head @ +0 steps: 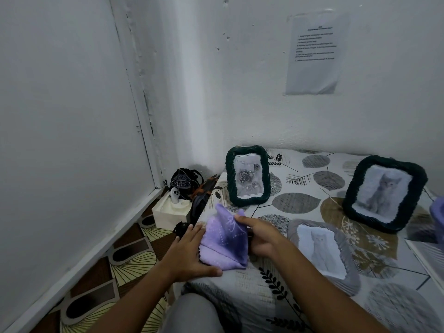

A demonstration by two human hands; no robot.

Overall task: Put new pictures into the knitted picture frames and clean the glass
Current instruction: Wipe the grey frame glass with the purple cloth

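Lilac cloth [224, 241], folded into a soft bundle, sits between your two hands just above the near left corner of the bed [298, 203], which is covered in a leaf-print sheet. Your left hand [189, 254] cups the cloth from the left and below, fingers lying along its side and thumb curled under its lower edge. Your right hand [260, 239] grips it from the right, fingers [242, 219] pinching the top fold.

Just right of your right wrist, the grey knitted frame [324, 253] lies flat with a pale cat picture, close to the bed's near edge. Behind the cloth, the dark green frame with a rose picture [247, 175] stands upright near the bed's left edge and close to the wall. A second dark green frame with a cat picture [384, 193] stands tilted back further right, well apart from the first, with open sheet between them. Papers [427, 258] lie at the right margin.

Left of the bed's edge, on the patterned floor [125, 260], a white box [171, 212] and a dark pouch [185, 181] fill the corner.
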